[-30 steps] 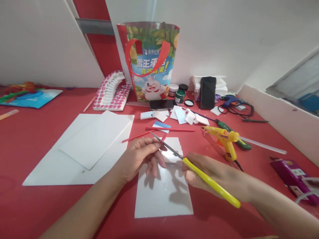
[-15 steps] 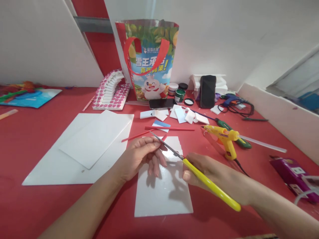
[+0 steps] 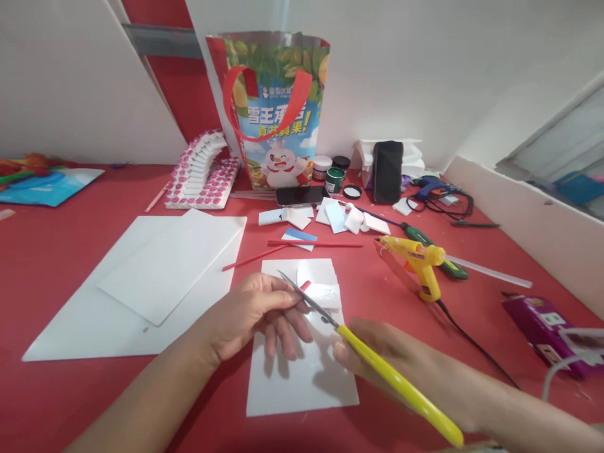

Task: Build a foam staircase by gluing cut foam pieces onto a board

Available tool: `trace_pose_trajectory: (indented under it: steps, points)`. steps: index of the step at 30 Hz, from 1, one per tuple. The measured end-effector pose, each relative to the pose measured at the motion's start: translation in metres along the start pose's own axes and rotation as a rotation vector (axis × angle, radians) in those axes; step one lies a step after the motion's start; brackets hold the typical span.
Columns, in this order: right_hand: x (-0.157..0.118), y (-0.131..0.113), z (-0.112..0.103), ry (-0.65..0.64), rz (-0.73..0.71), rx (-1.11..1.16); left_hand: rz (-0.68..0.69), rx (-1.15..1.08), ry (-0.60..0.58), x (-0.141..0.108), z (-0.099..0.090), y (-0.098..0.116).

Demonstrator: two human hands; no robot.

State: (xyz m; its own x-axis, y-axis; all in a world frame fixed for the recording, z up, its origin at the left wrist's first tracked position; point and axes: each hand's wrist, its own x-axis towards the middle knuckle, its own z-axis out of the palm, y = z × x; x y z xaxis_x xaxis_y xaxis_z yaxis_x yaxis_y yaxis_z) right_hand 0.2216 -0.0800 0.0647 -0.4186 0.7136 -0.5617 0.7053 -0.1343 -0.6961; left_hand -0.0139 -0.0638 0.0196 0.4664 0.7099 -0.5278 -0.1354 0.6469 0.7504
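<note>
My left hand (image 3: 271, 311) pinches a short piece of red stick (image 3: 306, 285) between thumb and index finger, its other fingers loosely spread below. My right hand (image 3: 377, 352) is closed round the yellow handles of a pair of scissors (image 3: 396, 380). The scissors' metal blades lie across the red piece at my left fingertips; whether they are parted is hard to make out. Beneath both hands lies a white foam board (image 3: 302, 390), with smaller white pieces (image 3: 318, 292) on its far end. Beyond it rest long thin red sticks (image 3: 330, 243).
At left lie large white sheets (image 3: 113, 327). Small white offcuts (image 3: 353, 220), paint jars (image 3: 335, 180) and phones (image 3: 387, 173) stand or lie behind, before a printed bag (image 3: 278, 113). A yellow glue gun (image 3: 419, 258) with its cord and a purple packet (image 3: 538, 333) are at right.
Both hands have come slightly nearer and lower, with the scissors and red piece. The whole view has shifted a little, moving the table things left.
</note>
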Motion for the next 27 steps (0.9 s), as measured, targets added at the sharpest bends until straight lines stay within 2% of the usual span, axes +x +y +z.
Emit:
trace_pose_trajectory:
  steps: [6, 10, 14, 17, 21, 24, 27]
  points:
    - [-0.001, -0.008, 0.008, -0.155, 0.193, 0.157, -0.089, -0.085, 0.077, -0.019, 0.008, -0.015]
    - [0.001, -0.015, 0.011, -0.244, 0.227, 0.244, -0.095, -0.181, 0.137, -0.025, 0.006, -0.031]
    - [0.004, -0.010, 0.010, -0.296, 0.280, 0.349, -0.089, -0.206, 0.156, -0.021, 0.003, -0.035]
    - [0.005, -0.002, 0.010, -0.280, 0.305, 0.363, -0.105, -0.198, 0.138, -0.020, 0.002, -0.034]
    - [0.006, 0.003, 0.014, -0.196, 0.189, 0.303, -0.111, -0.168, 0.110, -0.023, -0.001, -0.036]
    - [0.001, 0.006, 0.017, -0.111, 0.104, 0.242, -0.047, -0.105, 0.138, -0.027, -0.004, -0.035]
    - [-0.009, 0.013, 0.012, -0.016, 0.081, 0.165, 0.051, -0.025, 0.159, -0.030, -0.007, -0.029]
